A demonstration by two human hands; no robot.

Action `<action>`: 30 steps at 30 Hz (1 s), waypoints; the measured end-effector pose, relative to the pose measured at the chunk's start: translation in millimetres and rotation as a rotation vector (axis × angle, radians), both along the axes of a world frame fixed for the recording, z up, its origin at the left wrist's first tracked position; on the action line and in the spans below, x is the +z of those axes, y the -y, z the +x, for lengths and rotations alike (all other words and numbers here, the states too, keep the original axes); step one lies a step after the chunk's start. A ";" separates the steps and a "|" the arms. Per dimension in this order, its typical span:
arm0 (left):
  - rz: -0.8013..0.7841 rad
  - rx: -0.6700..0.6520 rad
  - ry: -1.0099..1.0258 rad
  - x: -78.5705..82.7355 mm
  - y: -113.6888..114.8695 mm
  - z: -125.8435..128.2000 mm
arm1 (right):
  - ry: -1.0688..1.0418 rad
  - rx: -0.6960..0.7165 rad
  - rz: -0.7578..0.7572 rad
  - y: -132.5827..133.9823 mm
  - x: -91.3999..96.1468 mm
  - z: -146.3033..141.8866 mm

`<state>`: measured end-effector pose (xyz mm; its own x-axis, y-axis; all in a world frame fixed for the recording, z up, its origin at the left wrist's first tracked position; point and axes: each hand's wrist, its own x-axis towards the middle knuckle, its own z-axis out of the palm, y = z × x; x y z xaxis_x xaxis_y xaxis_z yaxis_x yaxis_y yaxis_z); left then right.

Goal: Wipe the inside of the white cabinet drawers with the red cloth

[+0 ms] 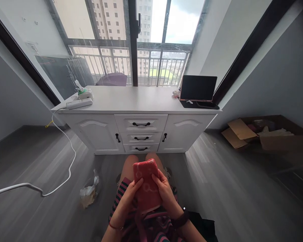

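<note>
A red folded cloth [147, 186], which looks like a small towel with a pale ring pattern, is held upright over my lap. My left hand [130, 195] grips its left edge, with the thumb lying on the front face. On the opposite edge, my right hand [165, 191] pinches it the same way, thumb in front. The fingers behind the cloth are mostly hidden. Under it lies my striped clothing [122, 188], and my knees point toward the cabinet.
Ahead stands a white cabinet [141, 111] bearing a tablet [198, 88] at right, and a power strip [79, 103] and tissue pack [85, 92] at left. A white cable [72, 154] crosses the floor. A plastic bag [89, 191] lies left, an open cardboard box [282, 143] right.
</note>
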<state>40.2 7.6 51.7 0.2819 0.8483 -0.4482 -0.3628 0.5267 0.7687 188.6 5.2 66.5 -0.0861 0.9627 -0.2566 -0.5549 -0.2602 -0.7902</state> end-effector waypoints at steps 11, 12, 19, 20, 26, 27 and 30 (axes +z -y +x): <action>0.071 0.399 -0.012 14.6 5.8 1.5 | 0.077 0.239 -0.004 7.4 -7.2 -2.3; 0.076 0.404 -0.017 14.5 6.0 1.4 | 0.082 0.256 0.004 8.2 -9.2 -1.6; 0.054 0.374 -0.010 10.2 4.3 5.1 | 0.191 0.181 0.051 6.2 -25.0 4.0; 0.072 0.365 -0.023 10.2 3.1 6.5 | 0.196 0.169 0.050 5.6 -24.8 5.3; 0.132 0.315 -0.131 12.5 -4.2 20.5 | 0.205 0.082 -0.049 3.0 -18.8 14.4; 0.138 0.301 -0.139 11.3 -5.0 23.4 | 0.199 0.072 -0.057 2.3 -19.5 16.1; 0.131 0.233 -0.144 2.9 -5.3 31.1 | 0.179 0.078 -0.072 1.6 -26.5 22.1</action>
<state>71.3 12.9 54.6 0.0141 0.9361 -0.3516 -0.3448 0.3346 0.8770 210.6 3.7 40.0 -0.1061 0.9336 -0.3422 -0.3835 -0.3560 -0.8522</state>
